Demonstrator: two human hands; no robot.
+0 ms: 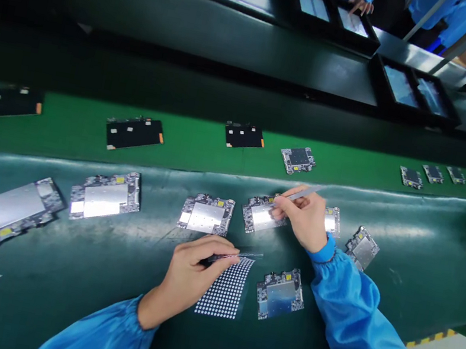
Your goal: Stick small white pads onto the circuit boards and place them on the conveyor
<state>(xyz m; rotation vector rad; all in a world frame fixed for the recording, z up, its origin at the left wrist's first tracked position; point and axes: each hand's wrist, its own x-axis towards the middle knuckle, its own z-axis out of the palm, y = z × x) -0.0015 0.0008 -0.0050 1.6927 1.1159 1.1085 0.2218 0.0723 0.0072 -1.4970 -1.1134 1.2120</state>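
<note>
Blue sleeves (352,316) reach over a dark green mat (109,261) where a person works along a row of circuit boards. The right hand (304,217) is closed in a pen grip on a grey tool (304,193), its tip down on the board (259,215) in mid-row, just beside another board (206,214). The left hand (187,278) pinches tweezers (230,256) together, their tips lying over the top edge of a dot sheet (227,291) nearer the body. A further board (280,293) lies just right of the sheet. Judging from the pose, this is fine work at the board's upper edge. It looks best done with the right wrist braced on the mat, the tip pressed lightly so the loose board does not slide, and the left hand weighing the sheet down flat. More boards sit on the green belt (202,145) beyond, and a co-worker's hand (360,6) shows at the far side.
</note>
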